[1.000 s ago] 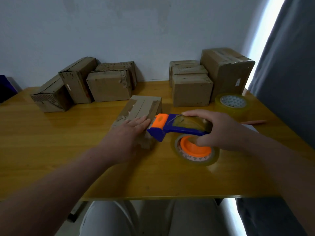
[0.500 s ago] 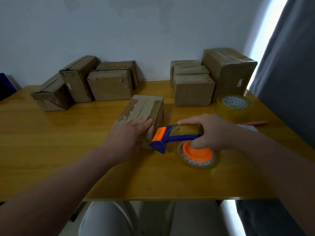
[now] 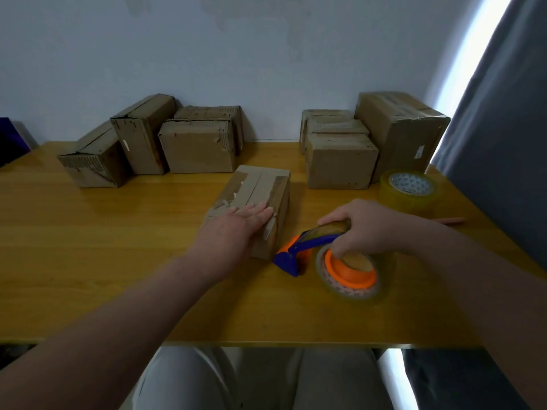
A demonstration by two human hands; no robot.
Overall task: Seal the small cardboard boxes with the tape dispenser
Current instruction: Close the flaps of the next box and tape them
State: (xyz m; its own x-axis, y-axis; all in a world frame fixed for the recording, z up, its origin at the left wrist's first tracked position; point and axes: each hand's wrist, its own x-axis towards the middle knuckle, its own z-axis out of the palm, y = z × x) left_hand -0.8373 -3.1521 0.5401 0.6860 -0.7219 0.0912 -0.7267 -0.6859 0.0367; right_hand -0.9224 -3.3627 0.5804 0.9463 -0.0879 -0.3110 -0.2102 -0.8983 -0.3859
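Cardboard box (image 3: 255, 199), midway between the table's (image 3: 103, 247) near and far edges, pressed by flat left hand (image 3: 233, 232); right hand (image 3: 365, 229) grips tape dispenser (image 3: 288, 260) just beside it; risk: box may slide under pull, wrinkling tape.

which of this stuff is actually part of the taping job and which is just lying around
In the job: cardboard box under the left hand; tape dispenser gripped by the right hand; small boxes along the wall.
Lying about: spare tape roll; large box; pink stick; purple object at far left.
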